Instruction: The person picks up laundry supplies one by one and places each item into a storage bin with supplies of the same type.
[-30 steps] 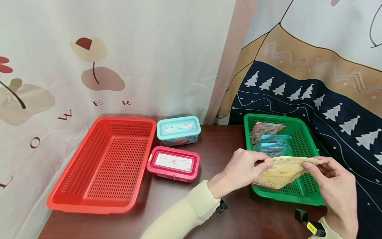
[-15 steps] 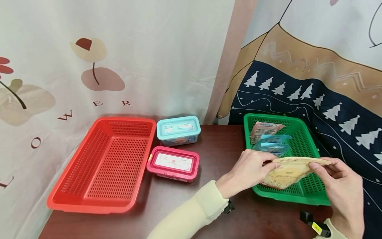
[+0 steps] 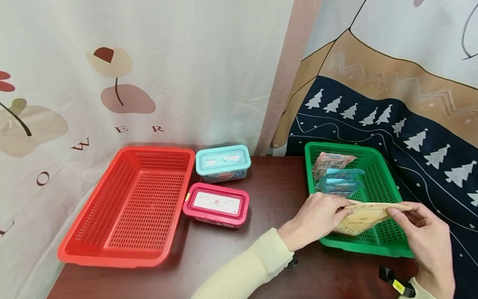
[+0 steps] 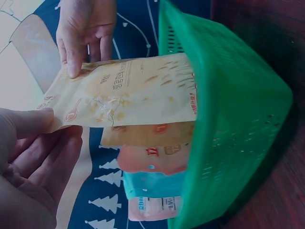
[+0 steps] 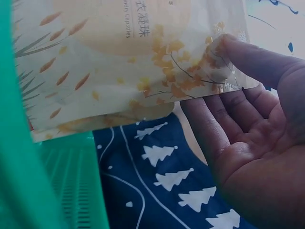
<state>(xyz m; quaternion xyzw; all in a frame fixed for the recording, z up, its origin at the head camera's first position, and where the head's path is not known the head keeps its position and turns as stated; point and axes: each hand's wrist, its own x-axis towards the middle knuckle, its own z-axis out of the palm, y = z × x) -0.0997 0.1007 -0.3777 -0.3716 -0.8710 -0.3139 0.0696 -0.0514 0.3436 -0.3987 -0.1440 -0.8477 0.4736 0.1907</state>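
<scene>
Both hands pinch a yellow laundry capsules pouch point(image 3: 362, 218) by its two top corners. My left hand point(image 3: 319, 214) has the left corner between thumb and fingers, and my right hand point(image 3: 429, 236) pinches the right corner. The pouch's lower part is inside the front of the green basket point(image 3: 392, 249); in the left wrist view the basket wall hides its bottom edge. Behind it stand another yellowish pouch point(image 4: 147, 135), a pink-orange pouch point(image 4: 155, 158), a blue pouch point(image 4: 155, 184) and a pale pink pouch point(image 4: 155, 208).
On the left of the table point(image 3: 272, 199) sits a red basket point(image 3: 138, 207) with nothing visible inside. Between the baskets are a light blue lidded box point(image 3: 223, 162) and a magenta lidded box point(image 3: 217, 204). A patterned curtain point(image 3: 209, 74) hangs behind.
The yellow pouch has moved slightly right and then down into the green basket, with both hands still pinching it. The boxes and baskets stay where they were.
</scene>
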